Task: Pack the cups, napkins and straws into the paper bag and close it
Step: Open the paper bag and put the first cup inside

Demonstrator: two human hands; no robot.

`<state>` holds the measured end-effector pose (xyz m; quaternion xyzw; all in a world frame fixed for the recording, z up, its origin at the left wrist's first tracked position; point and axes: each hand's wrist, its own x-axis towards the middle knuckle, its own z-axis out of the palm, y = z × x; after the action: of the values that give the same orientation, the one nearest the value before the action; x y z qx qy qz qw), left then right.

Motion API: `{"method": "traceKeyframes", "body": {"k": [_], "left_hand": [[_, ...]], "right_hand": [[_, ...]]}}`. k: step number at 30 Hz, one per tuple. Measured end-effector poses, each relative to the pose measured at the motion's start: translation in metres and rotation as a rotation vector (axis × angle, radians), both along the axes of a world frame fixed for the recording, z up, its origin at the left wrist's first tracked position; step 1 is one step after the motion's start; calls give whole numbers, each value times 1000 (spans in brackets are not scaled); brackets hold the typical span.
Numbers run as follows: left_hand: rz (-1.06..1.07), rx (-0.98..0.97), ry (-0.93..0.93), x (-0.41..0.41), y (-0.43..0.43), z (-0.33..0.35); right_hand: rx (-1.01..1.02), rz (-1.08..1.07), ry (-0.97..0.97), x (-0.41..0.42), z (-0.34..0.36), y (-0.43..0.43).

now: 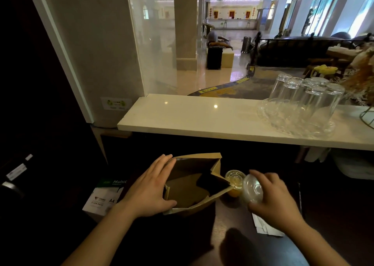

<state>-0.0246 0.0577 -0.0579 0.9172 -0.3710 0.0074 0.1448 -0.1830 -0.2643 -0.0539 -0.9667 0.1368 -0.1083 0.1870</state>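
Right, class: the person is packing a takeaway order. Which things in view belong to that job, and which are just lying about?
Part of the job:
- paper bag, held open by the left hand
- lidded cup in the right hand
- second lidded cup beside the bag
- white napkins

Just lying about:
- upturned glasses on a glass tray
- A4 paper pack

head cam | wide-angle | faces fwd+down | close over dark counter (232,235) | lobby beyond

Brown paper bag (190,186) — orange drink in clear cup (234,181) — white counter (202,119).
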Motion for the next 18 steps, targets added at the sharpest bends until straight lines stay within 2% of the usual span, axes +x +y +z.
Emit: {"method": "traceKeyframes", "body": {"k": [5, 9, 13, 18], "left_hand": [[-3, 2, 9, 1, -2, -1], [-14, -14, 23, 2, -1, 1], [-25, -36, 25, 2, 0, 2], [-23, -23, 24, 4, 4, 2]], "right_hand": [[-14, 141, -152, 3, 79, 28], [-28, 325, -173, 20, 102, 67], [-99, 484, -32, 58, 80, 102], [-233, 548, 146, 100, 34, 124]]}}
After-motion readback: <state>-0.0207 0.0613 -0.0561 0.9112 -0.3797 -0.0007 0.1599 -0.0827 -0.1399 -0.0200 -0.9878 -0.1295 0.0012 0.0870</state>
